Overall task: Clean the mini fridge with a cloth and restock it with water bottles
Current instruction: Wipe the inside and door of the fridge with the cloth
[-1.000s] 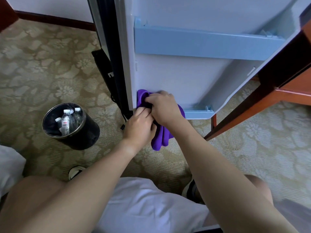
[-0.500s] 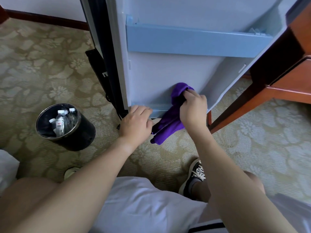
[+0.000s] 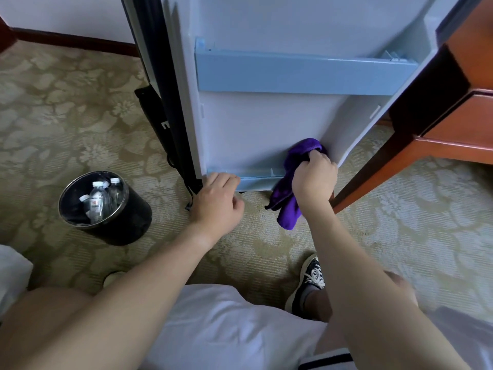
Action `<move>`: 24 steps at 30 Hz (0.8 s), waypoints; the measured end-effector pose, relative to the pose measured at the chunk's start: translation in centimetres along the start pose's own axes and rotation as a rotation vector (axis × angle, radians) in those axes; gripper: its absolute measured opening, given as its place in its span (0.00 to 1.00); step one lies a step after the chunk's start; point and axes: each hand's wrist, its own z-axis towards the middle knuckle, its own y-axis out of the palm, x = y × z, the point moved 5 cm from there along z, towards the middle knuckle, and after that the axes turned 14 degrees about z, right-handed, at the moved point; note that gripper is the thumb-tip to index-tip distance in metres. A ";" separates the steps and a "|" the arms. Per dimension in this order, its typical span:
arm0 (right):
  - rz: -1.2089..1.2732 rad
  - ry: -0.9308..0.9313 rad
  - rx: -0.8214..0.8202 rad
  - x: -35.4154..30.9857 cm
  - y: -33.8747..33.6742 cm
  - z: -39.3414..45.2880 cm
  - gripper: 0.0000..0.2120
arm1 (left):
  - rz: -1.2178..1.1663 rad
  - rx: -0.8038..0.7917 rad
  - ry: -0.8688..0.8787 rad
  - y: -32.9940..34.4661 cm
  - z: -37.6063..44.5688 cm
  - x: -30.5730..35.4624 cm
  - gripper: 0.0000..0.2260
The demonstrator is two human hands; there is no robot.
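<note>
A patterned beige carpet (image 3: 66, 108) spread under the open fridge door (image 3: 266, 121), smooth white plastic with 2 pale blue shelf rails. The right hand (image 3: 314, 180) clenched a soft purple cloth (image 3: 286, 206) at the door's lower right corner, while the left hand (image 3: 216, 201) rested loosely curled, grasping nothing, on the bottom edge. Clear water bottles (image 3: 97, 200) stood in a round black bin (image 3: 125, 217) to the left.

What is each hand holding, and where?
The right hand grips the purple cloth near its upper end. The left hand holds nothing; its fingers rest on the fridge door's bottom edge.
</note>
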 end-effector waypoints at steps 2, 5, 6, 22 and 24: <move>0.086 0.025 -0.027 -0.6 0.3 -0.6 0.07 | -0.002 -0.014 -0.010 0.0 0.0 0.1 0.17; 0.214 0.094 -0.099 -2.0 1.3 -1.6 0.07 | -0.029 -0.059 -0.034 -0.3 0.2 0.1 0.19; 0.263 0.114 -0.116 -2.4 1.5 -1.9 0.08 | -0.043 -0.079 -0.044 -0.4 0.3 0.0 0.20; 0.933 -0.030 -0.143 -12.5 -2.9 -4.4 0.14 | -0.490 0.486 -0.371 -15.9 4.5 -1.7 0.15; 0.918 -0.071 -0.108 -13.9 -4.2 -4.5 0.13 | -0.460 0.567 -0.327 -18.7 5.9 -2.1 0.19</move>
